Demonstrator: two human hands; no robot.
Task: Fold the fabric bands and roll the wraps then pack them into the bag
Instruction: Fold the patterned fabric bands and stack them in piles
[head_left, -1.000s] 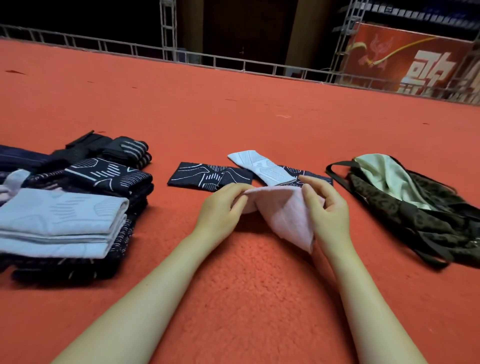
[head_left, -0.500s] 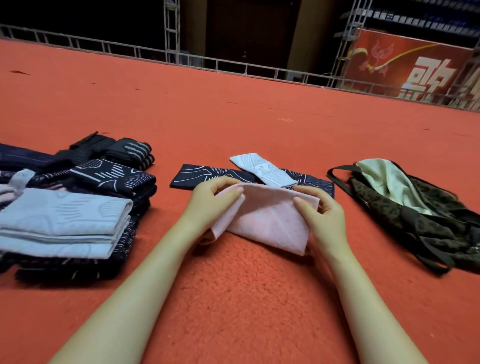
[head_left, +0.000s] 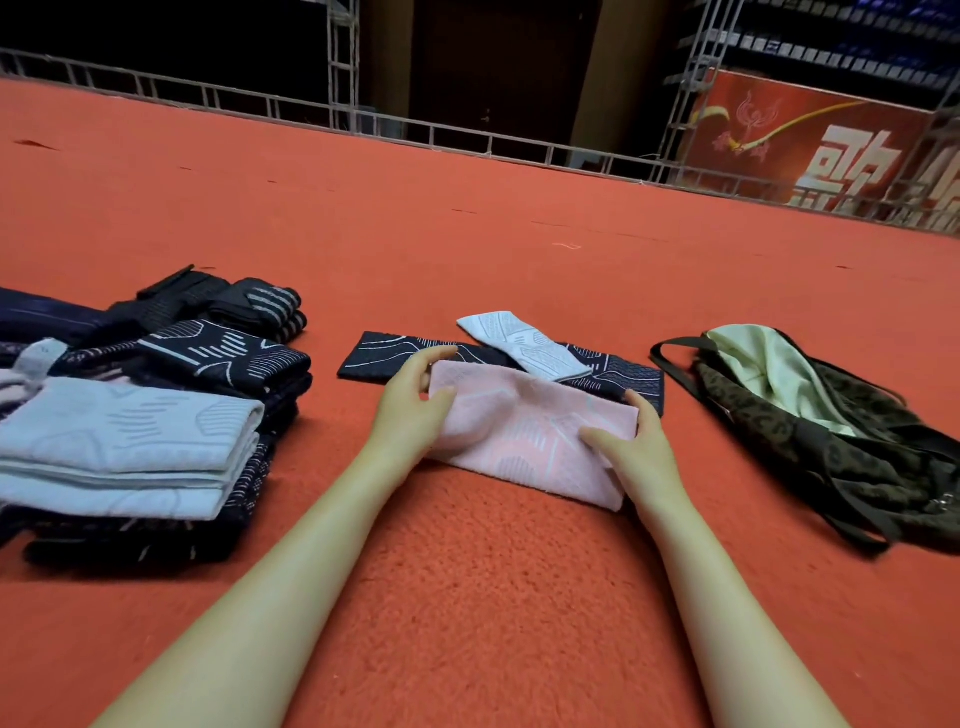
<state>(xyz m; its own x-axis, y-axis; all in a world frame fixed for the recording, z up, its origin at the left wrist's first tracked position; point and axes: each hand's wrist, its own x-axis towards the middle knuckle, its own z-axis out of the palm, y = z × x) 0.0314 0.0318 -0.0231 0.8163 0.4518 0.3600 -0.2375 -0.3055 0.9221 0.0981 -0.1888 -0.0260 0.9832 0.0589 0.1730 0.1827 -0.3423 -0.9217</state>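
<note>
The left hand grips the left end of a pale pink patterned fabric band, thumb on top and fingers curled behind its far edge. The right hand holds the band's right end, thumb lying across the top and fingers wrapped round the edge. The band lies folded on the red carpet, near its front edge. Just behind it, partly covered, lies a flat dark navy band with white line pattern, and a small white patterned band rests on that. To the right, apart, sits an open dark olive drawstring bag with pale green lining. At the left edge stands a stack of folded light blue and navy bands.
</note>
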